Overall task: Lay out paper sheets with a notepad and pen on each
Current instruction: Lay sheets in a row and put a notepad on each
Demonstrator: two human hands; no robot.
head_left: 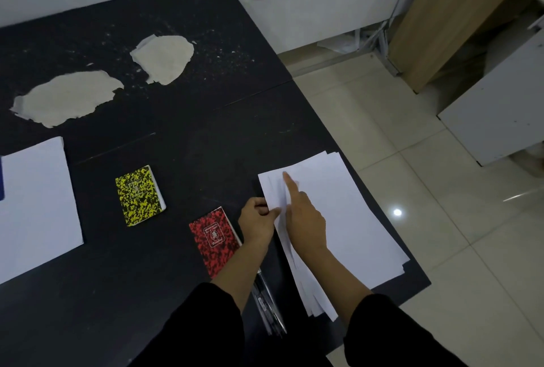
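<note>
Loose stack of white paper sheets sits at the right edge of the black counter, fanned and a bit skewed, near side spilling toward the person

Left hand pinches the left edge of the top sheet between thumb and fingers, closed on the paper, probably peeling one sheet free of the pile. Right hand lies flat on the stack, index finger stretched out toward the far side, other fingers curled, gripping nothing; looks like it pins the pile so only one sheet comes away

Red-and-black speckled spiral notepad lies just left of the left hand, touching or nearly touching the wrist. Yellow-and-black speckled notepad further left and a little farther back, well apart from the stack. Both bare on the counter, not yet on paper. Clear-barrelled pens bunched near side, between the two black sleeves, partly under the left forearm

One white sheet already laid at the far left, a dark blue thing at its cut-off left edge, can't tell what

Red notepad cover has a white-framed label with an emblem, writing too small to read; same on yellow one

Counter surface peeled in two pale patches far side
</note>
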